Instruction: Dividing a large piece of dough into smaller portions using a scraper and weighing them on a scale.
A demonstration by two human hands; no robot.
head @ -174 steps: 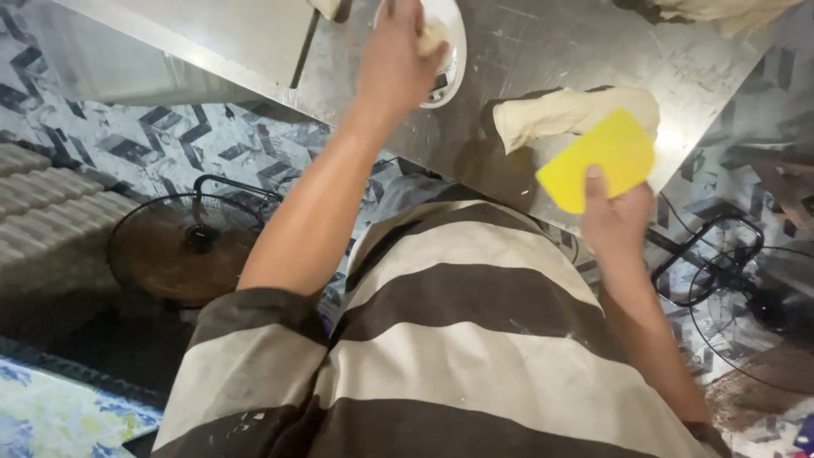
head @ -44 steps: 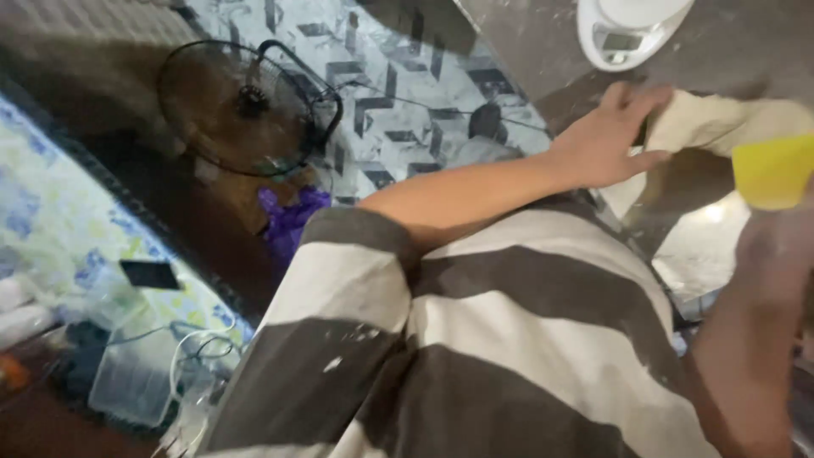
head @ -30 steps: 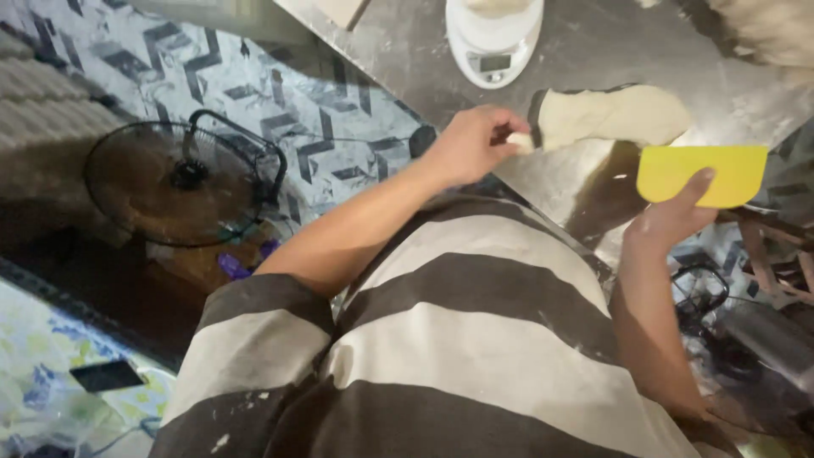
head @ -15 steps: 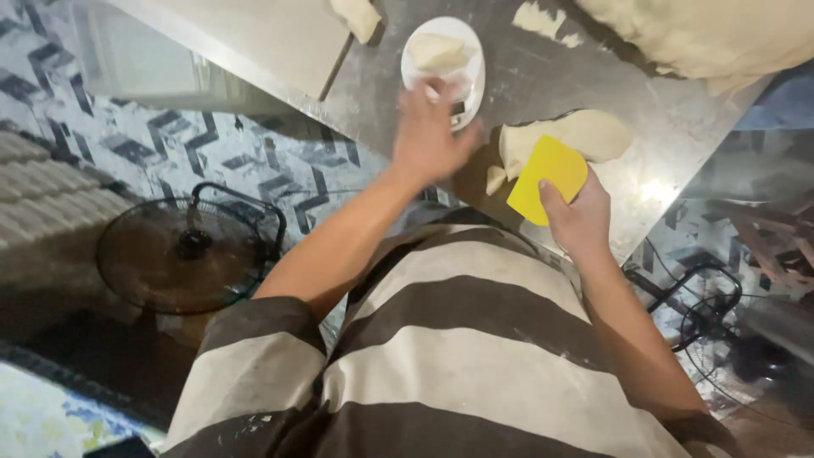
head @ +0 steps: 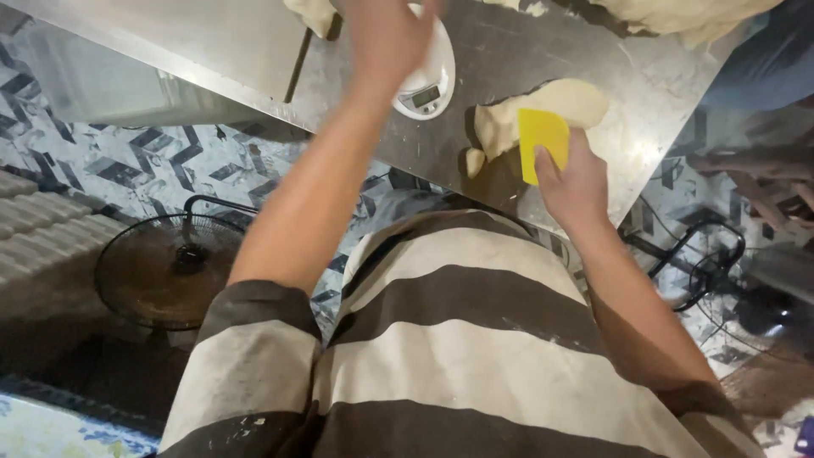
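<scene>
Since half a second ago the left hand (head: 386, 34) has reached farther, now over the white scale (head: 426, 80), hiding most of it; its fingers run off the top edge, so their grip cannot be told. The right hand (head: 577, 182) grips the yellow scraper (head: 543, 148), pressed on the dough piece (head: 543, 110) on the steel table (head: 509, 42). A larger dough mass (head: 678, 15), far right, is cut off.

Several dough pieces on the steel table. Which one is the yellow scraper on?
The mid-sized dough piece right of the white scale; the right hand presses the yellow scraper onto it. The others lie along the table's far edge.
</scene>
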